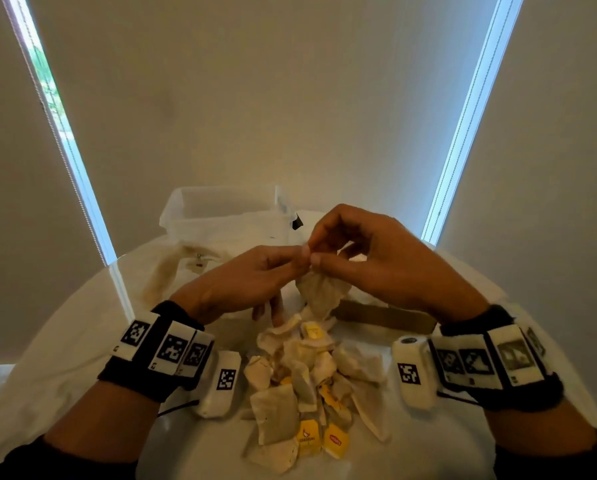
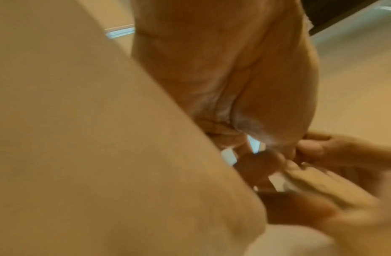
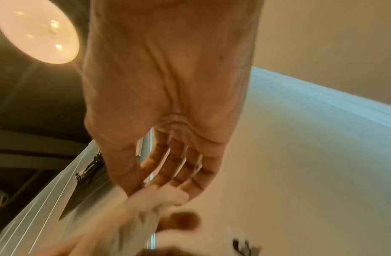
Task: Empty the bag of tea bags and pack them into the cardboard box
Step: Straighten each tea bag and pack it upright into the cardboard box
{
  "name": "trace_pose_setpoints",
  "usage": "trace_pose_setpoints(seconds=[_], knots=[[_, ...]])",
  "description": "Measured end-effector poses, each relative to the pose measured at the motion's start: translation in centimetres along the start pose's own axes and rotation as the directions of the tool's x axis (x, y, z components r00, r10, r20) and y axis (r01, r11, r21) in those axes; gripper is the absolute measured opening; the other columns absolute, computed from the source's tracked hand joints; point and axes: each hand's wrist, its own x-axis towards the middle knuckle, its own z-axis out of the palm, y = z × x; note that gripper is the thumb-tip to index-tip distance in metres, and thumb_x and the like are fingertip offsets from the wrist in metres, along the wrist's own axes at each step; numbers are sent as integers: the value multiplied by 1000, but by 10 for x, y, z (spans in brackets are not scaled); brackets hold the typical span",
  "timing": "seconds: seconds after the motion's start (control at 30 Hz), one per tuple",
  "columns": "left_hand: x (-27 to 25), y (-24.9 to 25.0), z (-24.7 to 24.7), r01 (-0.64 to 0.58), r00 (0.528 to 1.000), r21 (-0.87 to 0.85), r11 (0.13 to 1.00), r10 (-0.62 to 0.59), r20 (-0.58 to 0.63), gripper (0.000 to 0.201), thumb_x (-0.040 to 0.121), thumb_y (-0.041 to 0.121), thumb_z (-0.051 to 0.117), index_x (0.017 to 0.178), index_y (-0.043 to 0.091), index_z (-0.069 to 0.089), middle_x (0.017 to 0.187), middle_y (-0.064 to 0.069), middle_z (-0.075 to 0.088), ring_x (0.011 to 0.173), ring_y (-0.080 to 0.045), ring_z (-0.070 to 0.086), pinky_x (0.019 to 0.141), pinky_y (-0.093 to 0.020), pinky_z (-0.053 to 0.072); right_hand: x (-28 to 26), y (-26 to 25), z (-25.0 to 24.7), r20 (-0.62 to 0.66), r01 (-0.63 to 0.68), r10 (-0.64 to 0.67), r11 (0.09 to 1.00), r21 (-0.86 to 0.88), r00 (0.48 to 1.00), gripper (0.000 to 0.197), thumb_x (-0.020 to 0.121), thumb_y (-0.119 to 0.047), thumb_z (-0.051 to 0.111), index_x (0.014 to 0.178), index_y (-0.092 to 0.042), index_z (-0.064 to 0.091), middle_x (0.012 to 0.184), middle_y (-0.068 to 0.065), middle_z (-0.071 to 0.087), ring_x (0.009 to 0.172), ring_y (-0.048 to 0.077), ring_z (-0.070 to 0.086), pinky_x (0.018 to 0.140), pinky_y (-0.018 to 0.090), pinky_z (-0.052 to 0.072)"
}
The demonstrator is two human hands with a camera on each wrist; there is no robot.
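Tea bag (image 1: 321,294) held up at the centre of the head view, hanging crumpled just above the heap, pinched at its top edge by both hands. Left hand (image 1: 245,282) reaching in from the lower left, thumb and forefinger pressed together on the paper, other fingers curled underneath. Right hand (image 1: 383,261) coming from the right, thumb and forefinger pinching the same top edge, remaining fingers arched above. Fingertips of the two hands touching each other at the pinch.

Heap of tea bags (image 1: 307,386) spread loose on the counter (image 1: 82,358) below the hands, running from the frame's centre toward the bottom edge; a few yellow tags (image 1: 335,443) showing among the pale paper.

Cardboard box (image 1: 383,315) lying low to the right of centre, partly hidden behind the right hand and wrist, just beyond the heap. Cloth bag (image 1: 172,271) slumped to the left of centre, behind the left hand. Clear plastic tub (image 1: 220,213) at the far edge of the counter, above the hands in the frame.

Left wrist view blurred: palm close up, right hand's fingers (image 2: 317,149) meeting it at the right edge. Right wrist view: palm (image 3: 168,78) from below, fingers closing on pale paper (image 3: 159,195) at lower centre, round lamp (image 3: 36,29) upper left.
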Motion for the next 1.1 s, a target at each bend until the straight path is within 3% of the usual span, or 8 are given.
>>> trace_pose_setpoints(seconds=[0.2, 0.33, 0.47, 0.63, 0.77, 0.87, 1.0, 1.1], knots=[[0, -2, -2, -70, 990, -129, 989, 52, -135, 30, 105, 42, 59, 108, 18, 77, 66, 7, 72, 47, -15, 58, 47, -22, 38, -5, 27, 23, -139, -37, 80, 957, 288, 987, 31, 91, -16, 84, 116, -25, 68, 109, -7, 75, 107, 13, 73, 92, 38, 64], [0, -4, -1, -77, 985, -179, 981, 47, -165, 22, 106, 34, 62, 112, 17, 75, 82, 2, 78, 51, -18, 62, 46, -24, 39, -2, 39, 30, -91, -220, 272, 901, 372, 958, 48, 88, -34, 85, 130, -31, 62, 123, -14, 69, 108, 7, 72, 87, 26, 63], [2, -8, -2, -92, 976, -186, 978, 51, -213, 15, 108, 30, 61, 118, 26, 72, 99, -5, 79, 55, -22, 64, 46, -25, 41, -3, 47, 37, 84, -388, 409, 754, 530, 909, 29, 96, -41, 72, 117, -22, 77, 111, -1, 79, 99, 12, 76, 84, 28, 62], [5, -14, -1, -29, 963, -185, 982, -22, -269, 14, 109, 26, 61, 118, 25, 71, 89, 1, 77, 55, -20, 64, 48, -27, 40, -2, 54, 39, -89, -271, 397, 758, 593, 914, 32, 88, -28, 84, 116, -14, 74, 105, 6, 81, 100, 27, 78, 82, 37, 65], [3, -11, 0, -15, 991, -289, 957, -23, -128, 31, 108, 43, 54, 124, 23, 72, 115, -1, 76, 64, -27, 68, 50, -28, 43, -4, 55, 46, -183, -227, 403, 774, 590, 897, 38, 83, -26, 89, 116, -15, 73, 107, 4, 80, 103, 29, 76, 86, 47, 64], [0, -7, 4, -42, 986, -166, 985, 14, -167, 35, 100, 52, 63, 119, 25, 75, 103, 6, 79, 62, -23, 67, 50, -25, 45, -3, 56, 47, -170, -200, 385, 750, 631, 907, 51, 76, -30, 89, 121, -15, 71, 113, 6, 79, 107, 28, 77, 94, 53, 63], [4, -8, 5, -99, 957, -217, 971, 33, -288, 30, 101, 43, 67, 110, 16, 76, 77, 5, 74, 52, -20, 61, 47, -26, 39, -1, 53, 45, -100, -183, 425, 576, 797, 900, 57, 79, -28, 84, 131, -10, 69, 121, 8, 79, 116, 26, 75, 104, 54, 58], [3, -9, 5, -100, 949, -224, 969, 25, -315, 27, 102, 43, 67, 108, 18, 76, 79, 5, 75, 52, -21, 61, 46, -26, 40, -1, 53, 47, -75, -251, 434, 645, 722, 898, 42, 93, -41, 74, 125, -13, 76, 118, 4, 80, 116, 23, 74, 102, 47, 60]])
